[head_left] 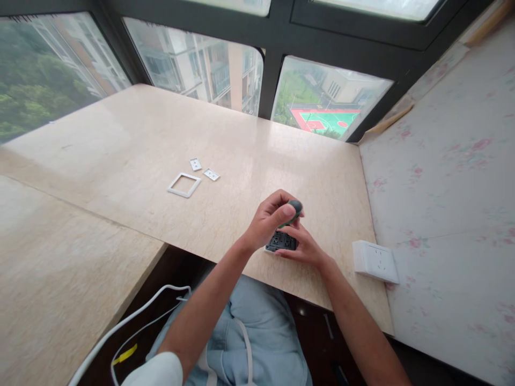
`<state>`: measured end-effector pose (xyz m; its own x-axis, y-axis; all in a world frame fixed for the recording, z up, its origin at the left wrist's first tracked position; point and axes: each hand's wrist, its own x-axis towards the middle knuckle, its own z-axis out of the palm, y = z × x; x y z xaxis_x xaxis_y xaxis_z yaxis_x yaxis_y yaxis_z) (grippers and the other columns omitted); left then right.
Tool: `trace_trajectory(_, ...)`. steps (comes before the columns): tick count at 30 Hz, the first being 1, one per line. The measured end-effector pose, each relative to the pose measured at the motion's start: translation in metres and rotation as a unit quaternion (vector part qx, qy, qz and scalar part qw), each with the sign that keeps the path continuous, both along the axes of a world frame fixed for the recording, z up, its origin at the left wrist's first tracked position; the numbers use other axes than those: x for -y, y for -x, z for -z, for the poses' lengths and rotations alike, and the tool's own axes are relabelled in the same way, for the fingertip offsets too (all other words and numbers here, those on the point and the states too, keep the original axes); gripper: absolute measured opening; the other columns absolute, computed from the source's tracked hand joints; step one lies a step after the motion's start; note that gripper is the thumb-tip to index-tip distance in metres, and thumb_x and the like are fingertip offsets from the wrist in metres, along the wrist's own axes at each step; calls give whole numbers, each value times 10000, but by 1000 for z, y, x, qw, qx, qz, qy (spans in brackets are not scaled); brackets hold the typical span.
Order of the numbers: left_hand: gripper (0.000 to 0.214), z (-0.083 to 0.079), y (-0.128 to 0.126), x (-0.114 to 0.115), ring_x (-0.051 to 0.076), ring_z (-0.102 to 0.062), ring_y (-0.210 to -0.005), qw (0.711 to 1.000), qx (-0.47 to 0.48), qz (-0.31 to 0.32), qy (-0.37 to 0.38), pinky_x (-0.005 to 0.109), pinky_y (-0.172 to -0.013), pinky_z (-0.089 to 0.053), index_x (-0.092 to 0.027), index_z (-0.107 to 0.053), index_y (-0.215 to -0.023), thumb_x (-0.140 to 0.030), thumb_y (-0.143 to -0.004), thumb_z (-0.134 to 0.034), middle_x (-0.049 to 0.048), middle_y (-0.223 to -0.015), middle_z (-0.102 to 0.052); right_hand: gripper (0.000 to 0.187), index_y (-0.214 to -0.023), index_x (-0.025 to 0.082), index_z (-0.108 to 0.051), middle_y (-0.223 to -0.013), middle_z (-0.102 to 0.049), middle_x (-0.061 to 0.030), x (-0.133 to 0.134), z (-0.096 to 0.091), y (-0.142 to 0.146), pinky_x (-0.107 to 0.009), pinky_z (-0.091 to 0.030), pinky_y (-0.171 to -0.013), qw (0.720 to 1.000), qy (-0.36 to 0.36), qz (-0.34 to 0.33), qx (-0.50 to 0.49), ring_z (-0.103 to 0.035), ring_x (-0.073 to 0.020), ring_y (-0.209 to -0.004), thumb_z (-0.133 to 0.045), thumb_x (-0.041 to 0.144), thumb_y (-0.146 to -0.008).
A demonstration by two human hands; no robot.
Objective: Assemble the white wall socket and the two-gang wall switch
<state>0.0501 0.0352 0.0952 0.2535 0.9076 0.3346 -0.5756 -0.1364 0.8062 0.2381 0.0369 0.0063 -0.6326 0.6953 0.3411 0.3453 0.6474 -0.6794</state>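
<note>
My left hand (274, 219) is closed around the dark green and black handle of a screwdriver (296, 206), held above a wall switch panel (280, 241). The screwdriver's shaft and tip are hidden behind my fingers. The panel has a black mechanism side facing up and a white edge, and rests near the table's front edge. My right hand (303, 247) grips the panel from the right, fingers along its far side and thumb along the near side. To the left lie a white square cover frame (172, 190) and two small white plastic plates, one plate (195, 164) behind the other plate (211, 174).
The pale marble-patterned tabletop (241, 155) runs back to dark-framed windows. A white wall socket box (376, 261) sits at the right against the flowered wall (442, 214). White cables (132, 305) hang at lower left beside the table's inner corner, near my lap.
</note>
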Motion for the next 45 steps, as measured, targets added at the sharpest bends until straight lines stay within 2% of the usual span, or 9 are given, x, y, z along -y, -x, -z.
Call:
trace_trajectory(7,660,-9,1,2,91,-437,-448,999,-17,10,42,231,-440,-340,-171,-601,-756,-751,-947,-352,-20,-534,-505,511,-1248,280,-657,-1299,-624,-127,-1,-3,1,-499,-525,-1011,1000,-4,-18,-8,-598,-316,-1199,-792,504,-809)
trace_trajectory(11,675,-2,-4,0,58,-312,-377,998,37,42,-18,203,-378,-215,-219,-490,-905,-880,-770,-505,-73,-539,-498,471,-1215,280,-673,-1279,-640,-117,-1,-7,2,-493,-539,-991,1000,-4,-16,-6,-612,-304,-1169,-786,505,-816)
trace_trajectory(15,536,0,-2,1,45,-351,-436,997,21,54,-55,185,-433,-273,-228,-470,-951,-664,-788,-736,-70,-636,-549,457,-1192,268,-678,-1272,-646,-119,0,-5,2,-505,-534,-1000,1000,-8,-16,-12,-594,-318,-1209,-786,503,-816)
trace_trajectory(20,636,-7,-2,2,117,-498,-560,998,-57,16,-29,269,-535,-394,-173,-613,-750,-777,-889,-472,17,-657,-558,512,-1257,275,-656,-1243,-656,-120,0,-3,2,-497,-550,-972,1000,-11,-8,-24,-614,-304,-1163,-786,501,-816)
trace_trajectory(26,782,-4,-8,-6,82,-313,-376,999,-4,-6,46,240,-413,-240,-189,-568,-630,-887,-849,-291,-47,-416,-357,546,-1317,289,-624,-1328,-620,-135,1,-8,2,-501,-522,-1036,1000,-5,-18,-22,-583,-300,-1254,-796,453,-825)
trace_trajectory(29,785,1,-8,-11,73,-260,-341,999,37,-10,39,223,-379,-218,-210,-543,-720,-955,-750,-298,-75,-402,-356,574,-1344,286,-603,-1360,-599,-146,2,-8,2,-504,-514,-1053,999,-9,-17,-26,-576,-301,-1273,-796,446,-827)
trace_trajectory(32,737,6,-8,-12,55,-235,-345,998,50,-20,10,200,-370,-213,-241,-486,-824,-951,-627,-499,-104,-453,-406,584,-1355,285,-596,-1372,-592,-152,2,-6,1,-510,-509,-1061,999,-17,-17,-28,-568,-305,-1285,-795,444,-829)
trace_trajectory(40,623,6,-4,-11,78,-519,-525,994,-14,-104,-26,226,-484,-396,-168,-621,-811,-790,-772,-628,-2,-739,-585,593,-1375,307,-577,-1403,-579,-141,1,-6,2,-511,-505,-1070,998,-28,-21,-43,-559,-301,-1308,-786,445,-838)
trace_trajectory(45,590,4,1,-8,123,-589,-590,995,-14,-93,14,249,-563,-472,-145,-700,-878,-726,-852,-602,13,-663,-614,593,-1380,305,-577,-1406,-576,-143,1,-4,1,-520,-496,-1077,999,-28,-17,-36,-550,-310,-1316,-781,447,-841)
